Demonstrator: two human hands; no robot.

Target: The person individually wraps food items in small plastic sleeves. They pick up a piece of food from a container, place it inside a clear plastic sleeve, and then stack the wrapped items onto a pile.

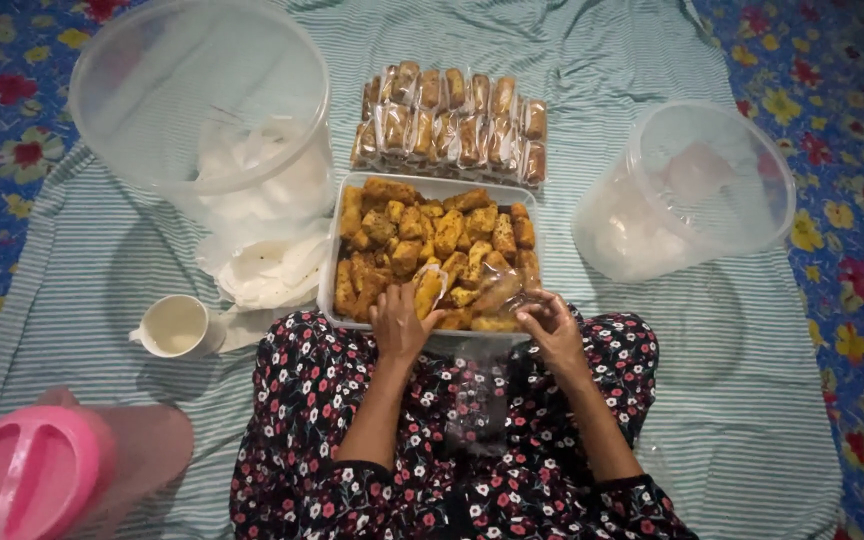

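Cut off at the lower left corner: pink lid [24,470]. Hard to make out inside two clear tubs [202,100], whitish wrappers. Heaped in the rectangular tray [330,262], golden fried snacks [422,245]. Left hand [398,322] pinching one snack [429,290]; right hand [552,322] pinching a clear wrapper [504,292], at the tray's near edge.

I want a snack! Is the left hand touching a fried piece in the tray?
Touching. In the head view, the left hand grips a golden fried piece at the tray's near edge.
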